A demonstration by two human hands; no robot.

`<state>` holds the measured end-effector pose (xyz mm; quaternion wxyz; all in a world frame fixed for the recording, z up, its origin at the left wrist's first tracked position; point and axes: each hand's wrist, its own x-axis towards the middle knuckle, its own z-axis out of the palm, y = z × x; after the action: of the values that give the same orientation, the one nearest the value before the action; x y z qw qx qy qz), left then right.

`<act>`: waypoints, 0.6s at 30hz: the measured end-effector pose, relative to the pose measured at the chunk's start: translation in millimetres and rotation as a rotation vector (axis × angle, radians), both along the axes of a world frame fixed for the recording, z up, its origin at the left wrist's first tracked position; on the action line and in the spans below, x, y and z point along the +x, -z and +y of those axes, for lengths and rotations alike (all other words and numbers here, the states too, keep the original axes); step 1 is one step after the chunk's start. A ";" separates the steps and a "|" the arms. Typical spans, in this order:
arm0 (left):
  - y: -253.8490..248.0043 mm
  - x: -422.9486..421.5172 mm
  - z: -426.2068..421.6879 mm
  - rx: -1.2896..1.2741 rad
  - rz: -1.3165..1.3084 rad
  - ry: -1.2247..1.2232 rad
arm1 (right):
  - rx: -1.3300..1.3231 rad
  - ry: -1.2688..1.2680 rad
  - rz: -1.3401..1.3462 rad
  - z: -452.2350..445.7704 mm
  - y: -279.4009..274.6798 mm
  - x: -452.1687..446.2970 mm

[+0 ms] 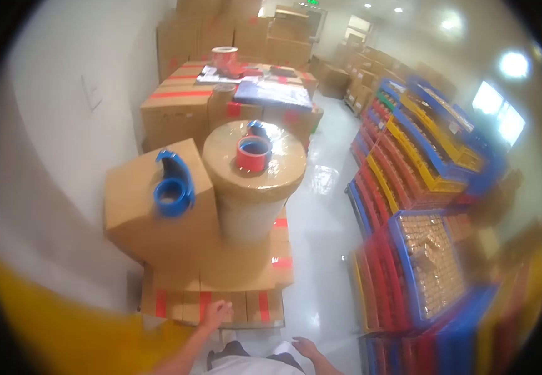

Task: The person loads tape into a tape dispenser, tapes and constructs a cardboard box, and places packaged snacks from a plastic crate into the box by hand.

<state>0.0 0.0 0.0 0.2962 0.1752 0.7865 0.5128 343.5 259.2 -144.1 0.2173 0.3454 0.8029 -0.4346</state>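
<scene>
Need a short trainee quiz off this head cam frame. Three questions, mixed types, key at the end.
1. What colour is the tape roll on top of the drum?
A) green
B) red
C) white
2. True or false: the blue tape dispenser lies on a cardboard box, away from the left hand and right hand.
3. Fill in: the stacked crates stand on the person's ____ side.

Key: 1 B; 2 true; 3 right.

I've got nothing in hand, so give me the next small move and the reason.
I'd raise the left hand toward the blue tape: it lies on top of the left box, on that hand's side, and the hand looks empty.
</scene>
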 end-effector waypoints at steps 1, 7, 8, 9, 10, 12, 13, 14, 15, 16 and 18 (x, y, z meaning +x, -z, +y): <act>-11.4 20.6 6.2 0.060 -0.052 -0.023 | 0.020 0.033 0.009 -4.9 -24.1 15.7; -24.8 -11.6 -20.2 0.273 -0.062 -0.211 | -0.012 0.036 0.131 -8.8 -3.7 -38.7; -26.5 -11.1 -22.1 0.364 -0.130 -0.250 | -0.045 0.097 0.121 -0.8 13.8 -33.7; -28.8 -8.2 -25.2 0.460 -0.198 -0.270 | -0.075 0.174 0.111 6.6 25.4 -27.9; -33.2 0.3 -29.0 0.458 -0.187 -0.276 | -0.080 0.166 0.119 14.0 28.7 -18.9; -39.3 21.0 -32.7 0.447 -0.217 -0.317 | -0.042 0.190 0.089 20.5 29.3 4.0; -43.1 26.7 -32.3 0.448 -0.229 -0.304 | -0.036 0.204 0.081 20.9 21.0 14.0; -44.7 34.2 -35.4 0.454 -0.250 -0.312 | -0.030 0.214 0.128 19.7 23.0 20.3; -45.1 42.1 -38.6 0.457 -0.271 -0.322 | -0.025 0.224 0.175 16.1 20.6 24.7; -45.1 49.6 -40.6 0.450 -0.269 -0.313 | -0.031 0.234 0.177 11.4 17.8 29.7; -44.3 60.8 -43.6 0.437 -0.264 -0.331 | -0.117 0.233 0.172 -0.3 16.5 33.4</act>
<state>60.8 -43.6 44.3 0.2635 0.0358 0.6302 0.7294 376.9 258.9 -160.6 0.1154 0.3844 0.7463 -0.5310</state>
